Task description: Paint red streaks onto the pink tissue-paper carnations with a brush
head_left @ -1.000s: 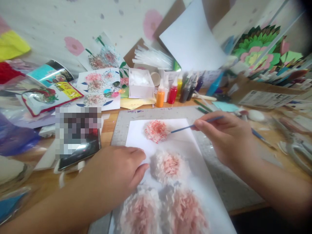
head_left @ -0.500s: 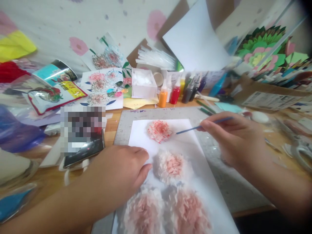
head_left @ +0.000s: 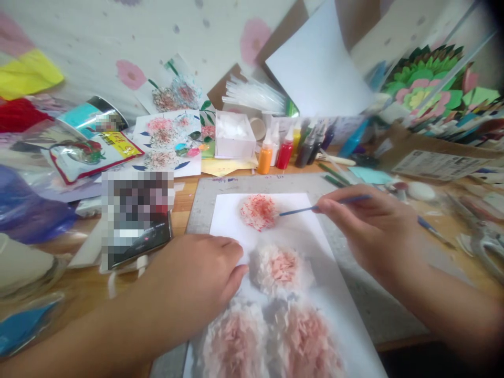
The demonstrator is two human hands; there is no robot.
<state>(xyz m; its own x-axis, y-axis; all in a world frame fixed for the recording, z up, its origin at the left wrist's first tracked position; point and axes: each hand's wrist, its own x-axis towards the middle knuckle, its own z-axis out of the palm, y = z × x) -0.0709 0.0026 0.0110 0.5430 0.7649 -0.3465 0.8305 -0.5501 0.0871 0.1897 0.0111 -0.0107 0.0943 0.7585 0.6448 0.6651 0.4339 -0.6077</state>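
My right hand (head_left: 362, 226) pinches a thin blue paintbrush (head_left: 303, 210) whose tip points at the right edge of a red-speckled tissue flower (head_left: 259, 211). That flower lies at the top of a white sheet (head_left: 228, 220) on a grey cutting mat (head_left: 205, 199). Below it sit a pale pink tissue flower (head_left: 281, 269) and two larger pink ones (head_left: 271, 341). My left hand (head_left: 197, 278) rests knuckles-up with its fingers curled on the sheet's left edge, beside the pale pink flower.
Small paint bottles, orange (head_left: 265, 156) and red (head_left: 285, 152) among them, stand behind the mat. A white box (head_left: 235, 135) and flower cards (head_left: 167, 142) lie at the back. A phone (head_left: 137, 236) sits left of the mat. Scissors (head_left: 484, 244) lie at right.
The brush tip has moved back in to the red flower's right edge after drawing slightly away. My left hand has stayed on the sheet.
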